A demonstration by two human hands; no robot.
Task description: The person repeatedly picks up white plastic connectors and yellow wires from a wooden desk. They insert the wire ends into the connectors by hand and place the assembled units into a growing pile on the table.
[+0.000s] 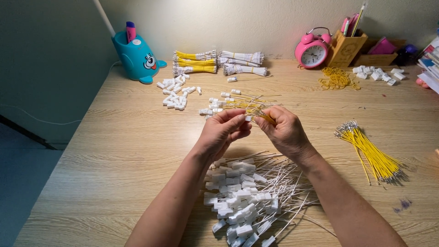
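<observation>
Both hands meet over the middle of the wooden table (114, 151). The left hand (222, 132) pinches a small white connector (247, 118) between thumb and fingertips, its other fingers curled. The right hand (284, 131) is closed on a thin yellow wire (266, 117), whose end sits at the connector. Just nearer lies a heap of white wires with connectors (244, 196). A bundle of yellow wires (372, 155) lies to the right, loose connectors (176, 93) far left, and a pink alarm clock (312, 50) at the far edge.
</observation>
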